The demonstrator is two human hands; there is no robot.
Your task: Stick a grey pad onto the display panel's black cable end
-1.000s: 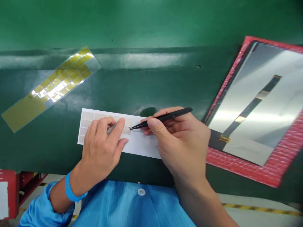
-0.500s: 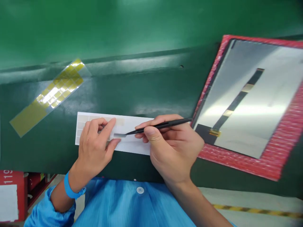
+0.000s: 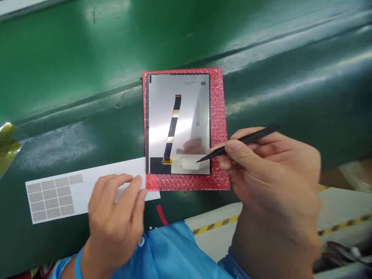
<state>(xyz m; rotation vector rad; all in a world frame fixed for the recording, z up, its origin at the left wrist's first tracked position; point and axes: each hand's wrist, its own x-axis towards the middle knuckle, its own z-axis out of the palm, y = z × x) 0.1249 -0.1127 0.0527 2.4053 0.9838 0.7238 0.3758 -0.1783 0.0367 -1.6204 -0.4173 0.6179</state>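
Note:
In my right hand (image 3: 270, 166) is a pair of black tweezers (image 3: 241, 143), gripped between thumb and fingers. Their points hang over the lower right of a silver display panel (image 3: 192, 116), at a pale rectangular sticker (image 3: 191, 165); I cannot tell whether the sticker touches the panel. A dark flex cable (image 3: 172, 130) lies along the panel's back. My left hand (image 3: 116, 213) rests with loosely bent fingers on a white backing sheet (image 3: 99, 170), close to the panel's lower left corner. Grey stickers (image 3: 52, 193) sit in rows at the sheet's left end.
Red bubble wrap (image 3: 217, 128) lies beneath the panel and over the sheet's right end. A yellow sticker strip (image 3: 8, 143) shows at the left edge. The green mat (image 3: 116, 131) has a raised fold behind the panel. Striped floor tape (image 3: 216, 224) runs below the table edge.
The view has swung right, bringing the panel to the middle. My right hand has carried the tweezers from the sticker sheet to above the panel. My left hand has shifted toward the sheet's right end.

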